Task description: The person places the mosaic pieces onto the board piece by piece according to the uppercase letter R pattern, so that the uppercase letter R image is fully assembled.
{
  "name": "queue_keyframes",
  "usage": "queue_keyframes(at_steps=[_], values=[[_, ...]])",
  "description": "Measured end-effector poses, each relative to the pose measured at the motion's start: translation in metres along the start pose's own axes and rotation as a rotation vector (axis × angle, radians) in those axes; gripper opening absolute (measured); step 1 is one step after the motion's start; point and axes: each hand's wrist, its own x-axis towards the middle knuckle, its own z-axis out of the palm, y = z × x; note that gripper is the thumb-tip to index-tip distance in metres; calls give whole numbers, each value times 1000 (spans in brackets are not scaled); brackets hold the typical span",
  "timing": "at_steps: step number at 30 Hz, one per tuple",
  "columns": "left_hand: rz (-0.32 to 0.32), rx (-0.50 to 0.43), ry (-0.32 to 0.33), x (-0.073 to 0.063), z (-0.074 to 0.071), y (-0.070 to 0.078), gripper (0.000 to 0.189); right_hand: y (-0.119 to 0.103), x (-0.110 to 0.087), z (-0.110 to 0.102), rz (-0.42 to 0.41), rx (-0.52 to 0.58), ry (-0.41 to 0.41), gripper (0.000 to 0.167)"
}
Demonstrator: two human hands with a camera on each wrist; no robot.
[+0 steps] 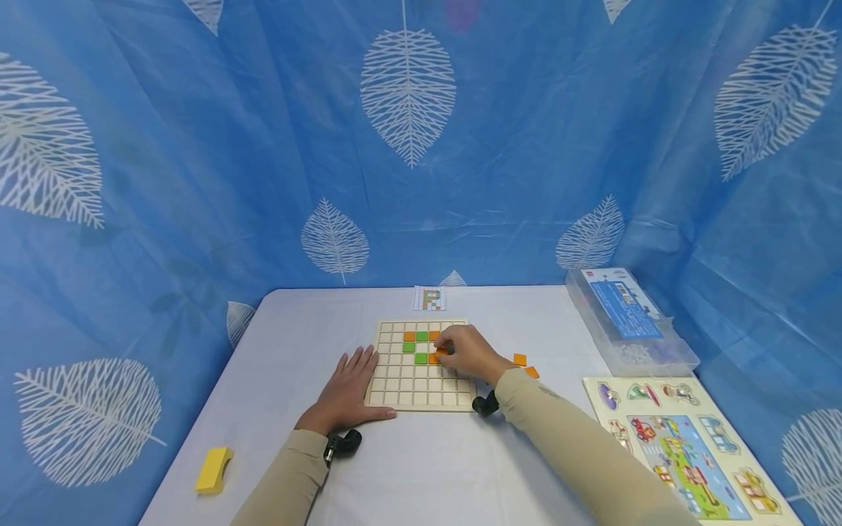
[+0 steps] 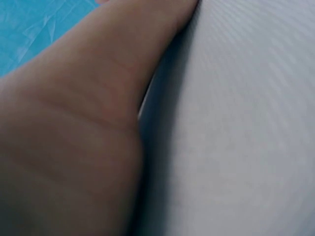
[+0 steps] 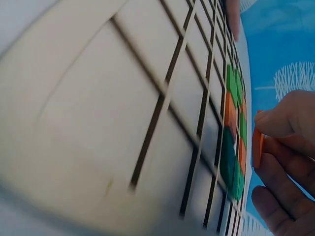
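A pale wooden grid board [image 1: 414,383] lies on the white table, with several orange and green square tiles set in its upper cells, among them a green tile [image 1: 422,359]. My right hand [image 1: 470,351] is over the board's right side and pinches an orange tile [image 3: 257,140] between thumb and fingers. In the right wrist view that tile is held on edge, beside the row of placed tiles. My left hand [image 1: 349,389] rests flat at the board's left edge, fingers spread and straight, thumb along the near left corner. The left wrist view shows mostly the hand's base close over the cloth.
Two loose orange tiles, one an orange tile [image 1: 520,359], lie right of the board. A small pattern card [image 1: 430,298] is behind it. To the right are a clear plastic box [image 1: 631,354] and a picture puzzle [image 1: 697,460]. A yellow block [image 1: 213,470] lies at front left.
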Motion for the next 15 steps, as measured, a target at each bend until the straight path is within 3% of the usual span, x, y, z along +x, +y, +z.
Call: queue_keyframes(at_steps=[7, 15], values=[[-13, 20, -31, 2, 2, -2, 134, -12, 13, 14, -41, 15, -30, 17], [-1, 9, -9, 0, 1, 0, 132, -23, 24, 31, -72, -10, -46, 15]])
